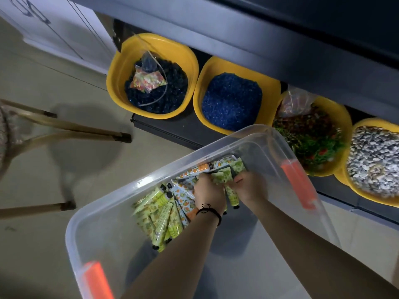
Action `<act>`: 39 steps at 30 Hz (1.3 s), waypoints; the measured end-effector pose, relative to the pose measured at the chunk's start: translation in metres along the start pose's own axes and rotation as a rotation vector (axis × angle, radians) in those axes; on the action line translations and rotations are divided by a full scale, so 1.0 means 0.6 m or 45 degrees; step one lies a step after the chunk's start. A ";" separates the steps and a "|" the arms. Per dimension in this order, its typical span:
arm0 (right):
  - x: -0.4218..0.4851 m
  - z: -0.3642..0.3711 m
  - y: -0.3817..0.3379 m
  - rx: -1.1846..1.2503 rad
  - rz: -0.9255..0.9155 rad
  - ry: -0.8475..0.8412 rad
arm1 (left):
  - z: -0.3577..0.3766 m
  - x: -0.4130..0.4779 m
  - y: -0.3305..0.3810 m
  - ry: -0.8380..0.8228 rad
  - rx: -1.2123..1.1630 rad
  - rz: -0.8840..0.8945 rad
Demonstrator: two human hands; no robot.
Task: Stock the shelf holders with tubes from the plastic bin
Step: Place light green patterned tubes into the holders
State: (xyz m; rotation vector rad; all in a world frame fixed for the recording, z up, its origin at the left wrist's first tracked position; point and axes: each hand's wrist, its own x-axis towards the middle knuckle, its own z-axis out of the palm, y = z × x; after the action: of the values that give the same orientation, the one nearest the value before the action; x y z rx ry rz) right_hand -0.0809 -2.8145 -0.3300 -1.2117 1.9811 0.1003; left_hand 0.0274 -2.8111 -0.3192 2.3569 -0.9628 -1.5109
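Pale tiled floor (43, 169), dark shelf unit (280, 50) running across far right. Low shelf carries four yellow tubs in a row, left to right:
- first tub (121, 61): dark blue beads (172, 93), small clear bag of coloured bits (149, 79) on top
- second tub (216, 63): bright blue gravel (232, 101)
- third tub (343, 117): green and red plant-like stuff (313, 139)
- fourth tub (367, 121): grey-white stones (375, 160), partly cut off at the right edge

Clear plastic bin (194, 154) sits near centre, just in front of the shelf. Its far corner overlaps the second and third tubs in view. Orange latch (299, 184) on the right end, second latch (98, 279) on the near-left end.

Tubes (159, 214) lie loose in the bin's far half: green print mostly, some white with orange print, black caps. None visible on the shelf.

Both hands are inside the bin, close together. Left hand (208, 192), black cord on the wrist, has its fingers curled down into the pile and grips tubes. Right hand (250, 186) is curled round green tubes, one hanging cap-down below the fist. How many each holds: can't tell.

Far left: wooden stool legs (86, 130), white cabinet (60, 24) behind.
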 end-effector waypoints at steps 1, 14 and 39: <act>0.001 0.001 0.002 0.017 0.013 -0.002 | 0.002 -0.002 0.000 0.010 0.023 0.016; -0.087 -0.038 -0.033 0.172 -0.093 -0.095 | -0.099 -0.046 0.012 -0.292 0.273 0.418; -0.589 -0.615 -0.460 0.070 -0.887 0.575 | -0.799 -0.485 0.513 -0.118 0.595 1.454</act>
State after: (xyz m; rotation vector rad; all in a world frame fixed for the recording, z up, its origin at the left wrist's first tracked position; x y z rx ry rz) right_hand -0.0010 -2.8730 0.2421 -1.9388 1.7773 -0.6201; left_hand 0.2321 -2.9622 0.2678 1.3453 -2.2981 -0.9413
